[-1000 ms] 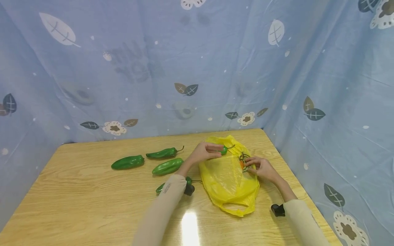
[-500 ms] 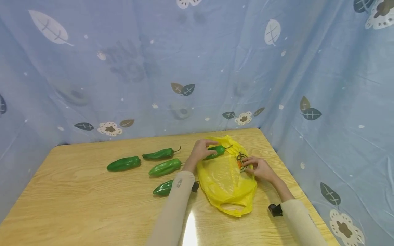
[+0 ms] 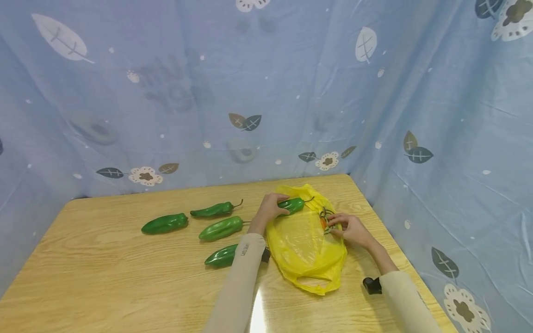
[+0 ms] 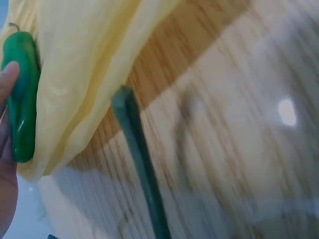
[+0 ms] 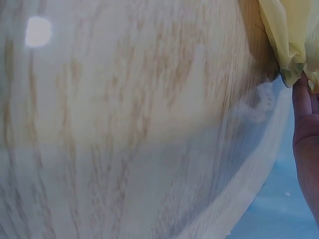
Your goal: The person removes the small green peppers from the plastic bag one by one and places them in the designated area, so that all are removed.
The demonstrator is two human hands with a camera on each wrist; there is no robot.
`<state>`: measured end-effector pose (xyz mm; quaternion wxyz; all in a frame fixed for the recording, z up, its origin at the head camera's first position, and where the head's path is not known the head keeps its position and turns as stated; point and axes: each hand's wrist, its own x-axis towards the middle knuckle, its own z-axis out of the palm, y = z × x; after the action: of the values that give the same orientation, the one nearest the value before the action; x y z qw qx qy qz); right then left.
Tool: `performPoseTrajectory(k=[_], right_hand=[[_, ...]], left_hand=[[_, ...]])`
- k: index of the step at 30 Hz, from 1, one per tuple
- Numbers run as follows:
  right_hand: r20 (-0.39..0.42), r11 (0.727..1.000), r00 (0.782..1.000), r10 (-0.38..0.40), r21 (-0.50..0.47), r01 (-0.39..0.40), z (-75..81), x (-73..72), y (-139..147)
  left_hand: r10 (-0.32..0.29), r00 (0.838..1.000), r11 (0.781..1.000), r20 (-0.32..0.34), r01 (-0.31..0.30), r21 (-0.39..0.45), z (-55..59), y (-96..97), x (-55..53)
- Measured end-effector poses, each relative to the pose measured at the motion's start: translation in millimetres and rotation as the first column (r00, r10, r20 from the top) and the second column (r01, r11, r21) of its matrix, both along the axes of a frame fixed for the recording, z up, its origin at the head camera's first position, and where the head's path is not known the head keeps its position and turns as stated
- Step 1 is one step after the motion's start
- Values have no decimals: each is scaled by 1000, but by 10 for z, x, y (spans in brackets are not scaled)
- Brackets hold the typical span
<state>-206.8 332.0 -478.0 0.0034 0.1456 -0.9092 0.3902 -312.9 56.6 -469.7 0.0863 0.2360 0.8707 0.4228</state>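
A yellow plastic bag [image 3: 306, 243] lies flat on the table, its handle end toward me. Across its far left part lies a green chili pepper [image 3: 293, 205], stem pointing right. My left hand [image 3: 268, 207] holds this pepper at its left end; in the left wrist view the thumb [image 4: 9, 77] presses on its side, with the other fingers mostly hidden. At the bag's right edge, my right hand [image 3: 351, 227] pinches the plastic beside a dark and orange print [image 3: 325, 220]. Only part of that hand shows in the right wrist view, against the bag's edge [image 5: 286, 35].
Left of the bag lie several green peppers: a broad one [image 3: 165, 224], a slim one [image 3: 212, 210], a lighter one [image 3: 221, 228] and one [image 3: 221, 255] partly behind my left sleeve. A patterned blue curtain [image 3: 187, 101] stands behind the wooden table [image 3: 125, 282].
My left hand has shifted slightly left along the pepper, its fingers now curved round it, and more of the pepper shows. The right hand stays at the bag's edge. The head view has turned slightly.
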Motion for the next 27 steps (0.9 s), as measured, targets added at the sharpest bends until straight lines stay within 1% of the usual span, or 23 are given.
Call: performPoseTrajectory(k=[3, 5, 9, 15, 19, 22, 25, 27], right_hand=[[9, 1000, 1000, 0, -17, 0, 0, -3, -7], [11, 1000, 1000, -1, -29, 2, 4, -3, -12], [4, 999, 1000, -5, -35, 5, 9, -6, -5], [-6, 1000, 1000, -4, -25, 4, 6, 4, 10], [4, 1000, 1000, 8, -25, -8, 221, 109, -115], [27, 1000, 1000, 9, -19, -8, 373, 177, -210], [24, 1000, 1000, 10, -19, -10, 369, 181, -215], [22, 1000, 1000, 10, -24, -9, 340, 173, -202]], left_hand=[[20, 1000, 1000, 15, -20, -4, -17, 11, 6], [20, 999, 1000, 29, -20, -6, -21, 15, 11], [-12, 999, 999, 40, 13, -31, -36, 16, 12], [-63, 997, 994, 49, 67, -91, -45, 8, 15], [-82, 995, 985, 51, 88, -148, -39, 16, 25], [-92, 995, 978, 38, 97, -186, -42, 21, 33], [-92, 995, 979, 31, 96, -178, -50, 13, 37], [-93, 995, 982, 19, 95, -161, -63, -3, 34]])
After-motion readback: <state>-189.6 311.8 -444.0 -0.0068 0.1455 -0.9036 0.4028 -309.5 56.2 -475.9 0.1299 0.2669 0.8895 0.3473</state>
